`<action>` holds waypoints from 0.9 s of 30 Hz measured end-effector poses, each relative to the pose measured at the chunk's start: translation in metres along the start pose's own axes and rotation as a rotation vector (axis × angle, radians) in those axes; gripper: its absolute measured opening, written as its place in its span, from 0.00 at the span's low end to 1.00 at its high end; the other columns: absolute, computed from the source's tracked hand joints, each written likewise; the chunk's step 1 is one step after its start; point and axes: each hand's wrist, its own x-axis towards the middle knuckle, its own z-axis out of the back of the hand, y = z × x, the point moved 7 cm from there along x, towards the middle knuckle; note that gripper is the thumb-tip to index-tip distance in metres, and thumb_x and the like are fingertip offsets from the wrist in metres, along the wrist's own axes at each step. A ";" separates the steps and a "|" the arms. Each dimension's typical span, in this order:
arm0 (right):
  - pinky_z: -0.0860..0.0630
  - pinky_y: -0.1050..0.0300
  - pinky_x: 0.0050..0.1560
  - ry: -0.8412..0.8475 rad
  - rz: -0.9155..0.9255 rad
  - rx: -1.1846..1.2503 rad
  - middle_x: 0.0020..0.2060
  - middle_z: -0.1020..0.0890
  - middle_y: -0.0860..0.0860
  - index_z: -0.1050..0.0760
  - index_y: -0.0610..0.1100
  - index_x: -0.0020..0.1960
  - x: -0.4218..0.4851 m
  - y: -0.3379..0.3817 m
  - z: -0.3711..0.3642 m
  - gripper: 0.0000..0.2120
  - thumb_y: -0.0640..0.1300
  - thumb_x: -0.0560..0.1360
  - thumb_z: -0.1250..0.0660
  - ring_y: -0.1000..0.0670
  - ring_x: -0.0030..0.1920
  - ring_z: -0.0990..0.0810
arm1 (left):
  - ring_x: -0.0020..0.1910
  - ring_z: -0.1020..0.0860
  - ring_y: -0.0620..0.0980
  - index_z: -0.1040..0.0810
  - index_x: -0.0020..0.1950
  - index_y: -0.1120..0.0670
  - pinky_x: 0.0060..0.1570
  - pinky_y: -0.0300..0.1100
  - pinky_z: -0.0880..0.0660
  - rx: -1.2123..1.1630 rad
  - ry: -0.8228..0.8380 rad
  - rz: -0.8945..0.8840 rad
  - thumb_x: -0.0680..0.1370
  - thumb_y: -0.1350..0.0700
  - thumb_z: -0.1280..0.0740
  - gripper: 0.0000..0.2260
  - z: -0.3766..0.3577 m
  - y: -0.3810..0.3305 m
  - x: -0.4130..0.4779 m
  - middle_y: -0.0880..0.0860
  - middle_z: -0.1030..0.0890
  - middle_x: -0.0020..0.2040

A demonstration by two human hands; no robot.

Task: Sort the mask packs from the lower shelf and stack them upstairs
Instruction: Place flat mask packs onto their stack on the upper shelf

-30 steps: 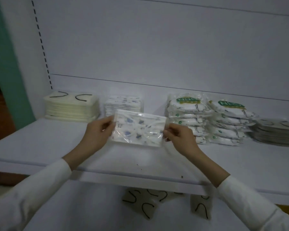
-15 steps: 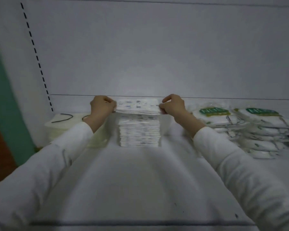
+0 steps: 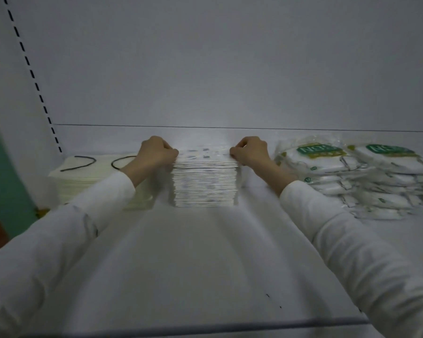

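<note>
Head view: the left hand [image 3: 156, 152] and right hand [image 3: 250, 151] reach to the rear of a white shelf [image 3: 205, 264], both arms in white sleeves [image 3: 352, 252]. Each hand is curled, with fingers and thumb pinching one short end of a printed pack [image 3: 203, 154], the left hand at its left end and the right hand at its right end. The pack lies flat and level on top of a stack [image 3: 204, 186] of like packs, edges roughly in line with the stack below; whether it bears fully on the stack cannot be told. The stack stands at the middle rear of the shelf, close to the back panel [image 3: 205, 69]. Cream masks [image 3: 83, 176] with black ear loops are piled just left of the stack, partly behind the left forearm. Green-label packs [image 3: 352, 172] sit in two loose piles to the right, apart from the stack. A slotted upright [image 3: 32, 76] runs up the left side.
</note>
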 end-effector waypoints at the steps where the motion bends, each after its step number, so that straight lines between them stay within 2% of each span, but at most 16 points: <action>1: 0.21 0.53 0.51 0.010 0.008 -0.023 0.46 0.19 0.44 0.21 0.41 0.45 0.000 0.000 0.000 0.06 0.43 0.71 0.31 0.45 0.44 0.19 | 0.43 0.24 0.53 0.18 0.47 0.63 0.44 0.41 0.31 0.017 0.006 -0.005 0.74 0.59 0.34 0.08 -0.001 0.000 0.000 0.57 0.20 0.44; 6: 0.32 0.58 0.46 0.080 0.090 -0.163 0.48 0.24 0.48 0.23 0.42 0.52 -0.004 0.002 -0.005 0.13 0.49 0.73 0.32 0.50 0.46 0.30 | 0.45 0.26 0.52 0.19 0.51 0.62 0.45 0.41 0.31 0.076 0.027 -0.021 0.76 0.59 0.35 0.09 -0.006 -0.001 -0.004 0.56 0.21 0.47; 8: 0.32 0.58 0.46 0.089 0.113 -0.162 0.48 0.24 0.48 0.24 0.42 0.52 -0.005 0.002 -0.007 0.14 0.51 0.74 0.33 0.50 0.46 0.30 | 0.47 0.26 0.53 0.20 0.54 0.62 0.46 0.41 0.32 0.101 0.024 -0.048 0.77 0.57 0.36 0.11 -0.005 -0.002 -0.007 0.57 0.21 0.52; 12: 0.31 0.57 0.46 0.060 0.139 -0.176 0.51 0.22 0.47 0.25 0.42 0.54 -0.005 0.005 -0.003 0.14 0.52 0.75 0.35 0.49 0.47 0.26 | 0.58 0.25 0.56 0.23 0.59 0.59 0.52 0.42 0.32 0.134 -0.003 -0.085 0.78 0.54 0.36 0.13 0.001 -0.003 -0.008 0.57 0.23 0.60; 16: 0.29 0.52 0.55 -0.017 0.290 -0.276 0.58 0.22 0.44 0.26 0.42 0.61 -0.015 0.018 0.009 0.16 0.48 0.77 0.38 0.43 0.59 0.26 | 0.57 0.25 0.56 0.24 0.60 0.59 0.52 0.41 0.33 0.223 -0.062 -0.210 0.78 0.55 0.37 0.13 0.011 -0.012 -0.016 0.58 0.23 0.60; 19: 0.31 0.50 0.59 -0.054 0.450 -0.378 0.60 0.22 0.44 0.27 0.43 0.63 -0.031 0.029 0.018 0.17 0.46 0.76 0.38 0.42 0.61 0.28 | 0.56 0.26 0.55 0.24 0.60 0.60 0.52 0.41 0.33 0.257 -0.095 -0.341 0.78 0.57 0.37 0.13 0.015 -0.027 -0.030 0.57 0.22 0.58; 23: 0.33 0.50 0.61 -0.050 0.602 -0.454 0.63 0.24 0.47 0.28 0.44 0.64 -0.060 0.038 0.035 0.18 0.48 0.76 0.38 0.43 0.64 0.29 | 0.48 0.26 0.51 0.23 0.57 0.59 0.49 0.42 0.30 0.290 -0.079 -0.442 0.77 0.56 0.35 0.11 0.011 -0.045 -0.060 0.56 0.21 0.54; 27: 0.32 0.50 0.60 -0.049 0.713 -0.530 0.63 0.25 0.47 0.29 0.45 0.64 -0.094 0.034 0.067 0.18 0.49 0.76 0.38 0.44 0.63 0.29 | 0.54 0.25 0.53 0.22 0.56 0.56 0.53 0.45 0.27 0.351 -0.037 -0.474 0.76 0.55 0.35 0.11 0.000 -0.067 -0.103 0.53 0.21 0.55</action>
